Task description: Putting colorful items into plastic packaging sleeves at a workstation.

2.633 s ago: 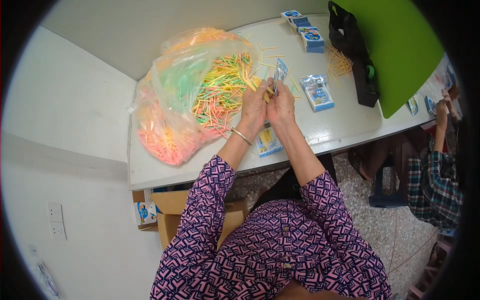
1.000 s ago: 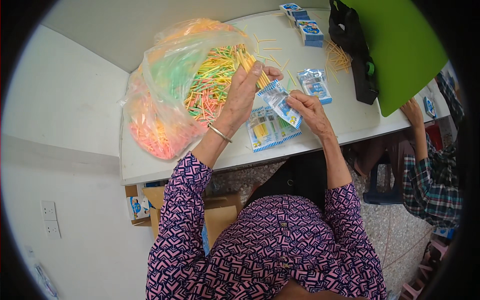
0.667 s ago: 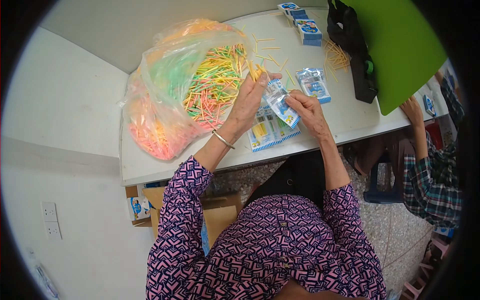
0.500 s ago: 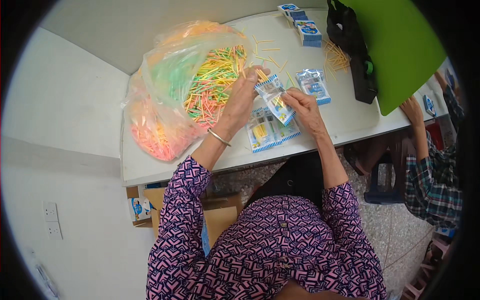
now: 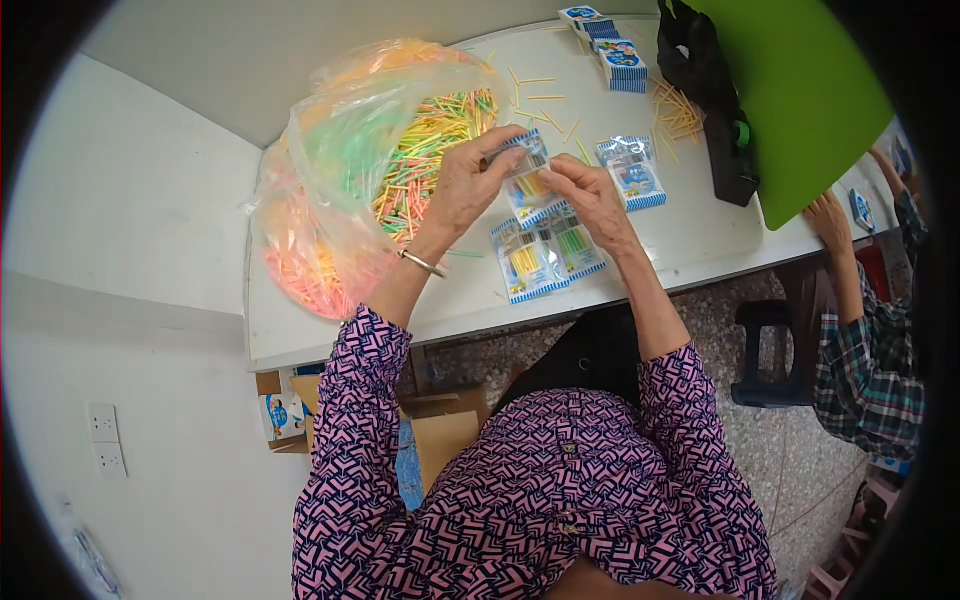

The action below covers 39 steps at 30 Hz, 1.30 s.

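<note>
Left hand (image 5: pixel 470 190) and right hand (image 5: pixel 590 195) pinch one small packet (image 5: pixel 527 170)
Filling step, seemingly; next needs sticks (image 5: pixel 425 150) from the bag beside the left hand

A white tabletop (image 5: pixel 700 235) carries a big clear plastic bag (image 5: pixel 340 190) of coloured sticks at its left, flat blue-edged packets (image 5: pixel 545 258) near the front edge, loose yellow sticks (image 5: pixel 680 112), small boxes (image 5: pixel 620 65) at the back and a green board (image 5: pixel 800 100).

Bare tabletop (image 5: pixel 690 225) lies right of the hands; the bulky plastic bag (image 5: pixel 340 190) blocks the left.
</note>
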Each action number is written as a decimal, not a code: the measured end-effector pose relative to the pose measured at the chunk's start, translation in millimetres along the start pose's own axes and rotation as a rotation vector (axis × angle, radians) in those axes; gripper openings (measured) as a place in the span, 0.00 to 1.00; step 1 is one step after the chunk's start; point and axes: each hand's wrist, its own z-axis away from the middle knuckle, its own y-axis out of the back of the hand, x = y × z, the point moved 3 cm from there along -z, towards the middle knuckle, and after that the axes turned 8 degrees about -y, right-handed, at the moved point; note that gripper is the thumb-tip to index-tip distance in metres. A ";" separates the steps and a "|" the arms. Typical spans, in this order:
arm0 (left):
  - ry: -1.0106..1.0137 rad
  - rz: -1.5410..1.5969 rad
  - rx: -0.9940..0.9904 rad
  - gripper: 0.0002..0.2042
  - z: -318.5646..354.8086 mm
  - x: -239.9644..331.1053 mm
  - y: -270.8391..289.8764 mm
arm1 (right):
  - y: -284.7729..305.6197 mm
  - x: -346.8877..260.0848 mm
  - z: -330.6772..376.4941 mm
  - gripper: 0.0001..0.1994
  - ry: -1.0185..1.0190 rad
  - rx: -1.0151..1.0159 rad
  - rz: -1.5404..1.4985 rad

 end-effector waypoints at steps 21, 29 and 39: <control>0.121 0.199 -0.140 0.20 0.7 9.7 -19.7 | 9.4 12.5 16.8 0.13 -0.321 -0.181 -0.112; 0.178 0.270 -0.135 0.16 4.9 18.4 -17.5 | -2.7 5.7 23.3 0.14 -0.343 -0.225 -0.154; 0.242 0.259 -0.159 0.11 -1.4 -8.3 -5.8 | 74.2 2.4 42.1 0.14 -0.245 -0.014 -0.061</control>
